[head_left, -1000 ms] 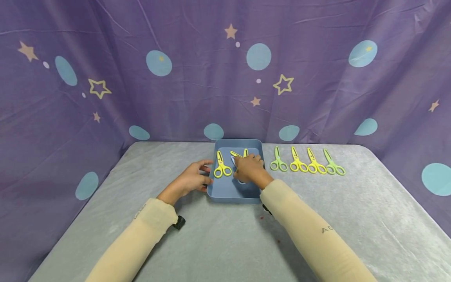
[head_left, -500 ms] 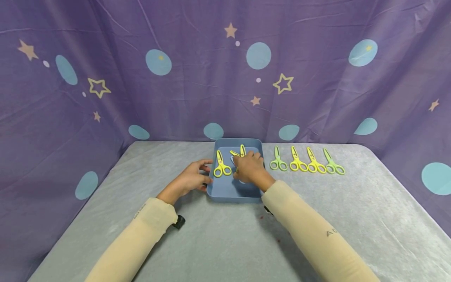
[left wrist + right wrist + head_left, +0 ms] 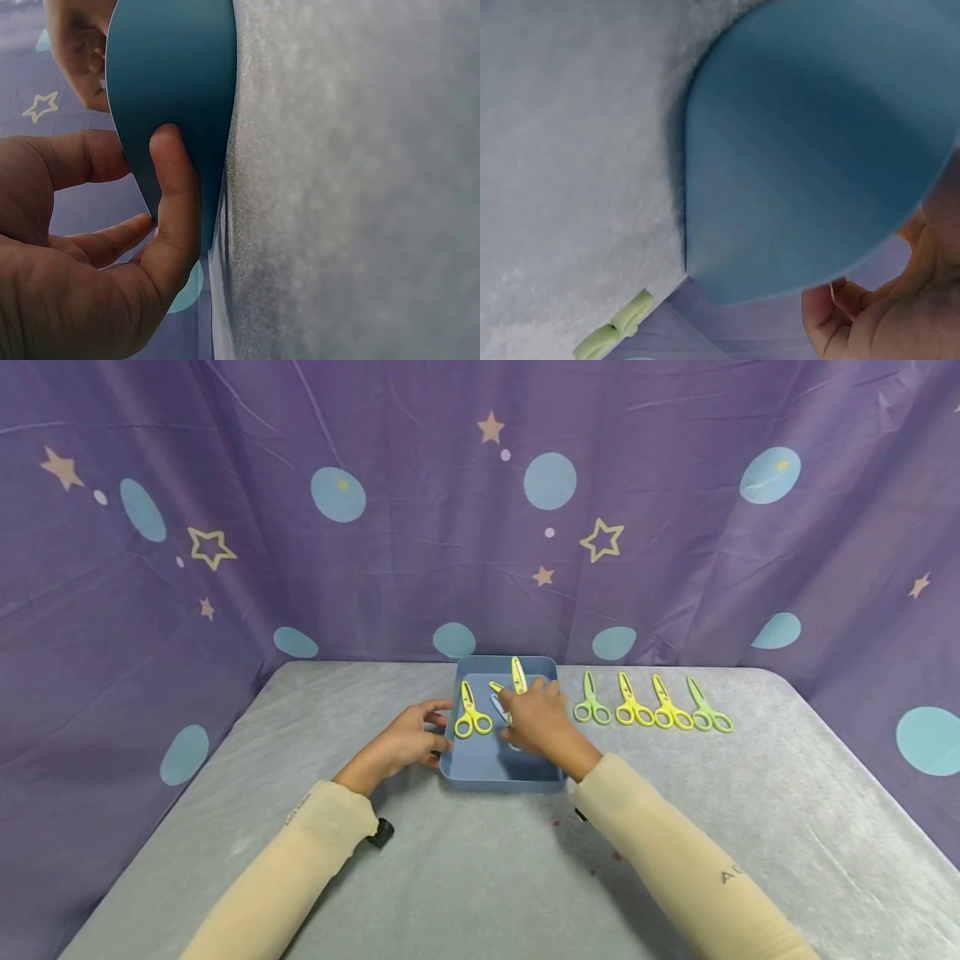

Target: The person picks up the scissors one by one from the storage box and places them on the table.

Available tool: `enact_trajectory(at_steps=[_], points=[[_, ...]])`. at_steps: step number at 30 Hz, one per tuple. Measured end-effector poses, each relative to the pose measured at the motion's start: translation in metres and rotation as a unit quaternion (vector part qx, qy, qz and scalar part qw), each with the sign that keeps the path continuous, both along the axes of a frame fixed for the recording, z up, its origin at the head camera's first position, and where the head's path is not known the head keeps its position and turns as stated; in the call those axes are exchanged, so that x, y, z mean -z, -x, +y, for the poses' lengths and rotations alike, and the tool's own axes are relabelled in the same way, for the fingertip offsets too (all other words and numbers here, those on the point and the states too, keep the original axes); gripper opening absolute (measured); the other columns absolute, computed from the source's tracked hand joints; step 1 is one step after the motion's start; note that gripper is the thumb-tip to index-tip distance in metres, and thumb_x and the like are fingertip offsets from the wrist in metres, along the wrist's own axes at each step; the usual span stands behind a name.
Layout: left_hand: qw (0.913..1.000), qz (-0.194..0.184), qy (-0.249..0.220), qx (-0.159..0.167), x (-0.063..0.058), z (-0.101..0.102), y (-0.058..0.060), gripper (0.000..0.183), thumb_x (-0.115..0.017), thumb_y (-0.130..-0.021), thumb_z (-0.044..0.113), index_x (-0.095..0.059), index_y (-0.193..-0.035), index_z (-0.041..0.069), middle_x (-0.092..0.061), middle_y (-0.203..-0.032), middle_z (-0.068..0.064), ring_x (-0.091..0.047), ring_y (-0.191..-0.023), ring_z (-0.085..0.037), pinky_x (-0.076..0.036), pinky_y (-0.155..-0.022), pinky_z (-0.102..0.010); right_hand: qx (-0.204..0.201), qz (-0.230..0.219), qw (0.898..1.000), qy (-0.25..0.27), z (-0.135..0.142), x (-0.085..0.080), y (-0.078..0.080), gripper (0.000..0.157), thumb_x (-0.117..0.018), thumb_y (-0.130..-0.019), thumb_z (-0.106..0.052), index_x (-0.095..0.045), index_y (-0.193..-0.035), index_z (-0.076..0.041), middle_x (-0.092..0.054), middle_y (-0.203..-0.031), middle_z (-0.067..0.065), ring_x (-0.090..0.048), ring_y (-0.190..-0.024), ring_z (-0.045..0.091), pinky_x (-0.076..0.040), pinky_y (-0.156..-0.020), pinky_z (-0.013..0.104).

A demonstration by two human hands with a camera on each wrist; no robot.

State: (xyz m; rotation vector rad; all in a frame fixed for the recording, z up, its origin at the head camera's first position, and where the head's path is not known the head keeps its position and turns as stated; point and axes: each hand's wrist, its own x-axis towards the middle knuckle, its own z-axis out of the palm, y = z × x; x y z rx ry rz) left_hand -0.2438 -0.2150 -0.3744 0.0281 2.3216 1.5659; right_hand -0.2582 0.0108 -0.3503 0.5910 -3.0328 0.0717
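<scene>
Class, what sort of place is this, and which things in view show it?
Probably a staged tabletop recording spot: a purple star-printed cloth backdrop hangs behind a fuzzy grey table, where four yellow and green ring-handled scissors lie in a row.

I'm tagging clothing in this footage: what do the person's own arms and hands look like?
The left hand and right hand are gloveless. The left sleeve and right sleeve are long and cream; the left has small dark lettering near the cuff, the right larger dark letters on the forearm. A small black object shows by the left cuff.
</scene>
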Motion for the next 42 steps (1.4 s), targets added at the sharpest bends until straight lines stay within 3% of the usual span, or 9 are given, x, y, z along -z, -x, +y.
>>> enact_trajectory(at_steps=[16, 23, 36, 42], points=[[1.0000, -0.002, -0.004, 0.001, -0.001, 0.001, -0.001, 0.076, -0.067, -0.091, -0.006, -0.036, -0.159, 0.011, -0.043, -0.141, -0.020, -0.064, -0.097, -0.029, -0.061, -0.068, -0.039, 0.003, 0.050, 0.998, 0.043, 0.027, 0.001, -0.013, 0.038, -0.085, -0.083, -0.037, -0.064, -0.109, -0.018, -0.054, -0.105, 0.023, -0.047, -0.096, 0.044, -0.044, -0.074, 0.052], [1.0000, 0.001, -0.006, 0.005, 0.000, 0.000, 0.000, 0.077, -0.066, -0.091, -0.007, -0.034, -0.159, 0.009, -0.042, -0.142, -0.021, -0.064, -0.098, -0.030, -0.061, -0.068, -0.039, 0.007, 0.072, 0.995, 0.063, 0.044, -0.002, -0.021, 0.035, -0.085, -0.082, -0.032, -0.062, -0.103, -0.016, -0.054, -0.100, 0.023, -0.049, -0.096, 0.048, -0.047, -0.072, 0.058], [1.0000, 0.001, -0.004, 0.006, 0.001, -0.002, 0.000, 0.077, -0.067, -0.091, -0.006, -0.035, -0.159, 0.010, -0.042, -0.142, -0.021, -0.064, -0.096, -0.028, -0.061, -0.069, -0.039, 0.039, 0.064, 0.993, 0.086, 0.071, -0.001, -0.028, 0.033, -0.082, -0.084, -0.025, -0.067, -0.110, -0.015, -0.055, -0.101, 0.026, -0.050, -0.091, 0.047, -0.046, -0.067, 0.053], [1.0000, 0.000, -0.005, 0.002, 0.001, 0.000, 0.000, 0.077, -0.067, -0.091, -0.007, -0.035, -0.159, 0.011, -0.043, -0.141, -0.020, -0.064, -0.097, -0.028, -0.061, -0.068, -0.039, 0.045, 0.065, 0.993, 0.091, 0.083, 0.001, -0.031, 0.030, -0.080, -0.084, -0.022, -0.066, -0.108, -0.012, -0.056, -0.100, 0.028, -0.052, -0.094, 0.051, -0.049, -0.067, 0.058]])
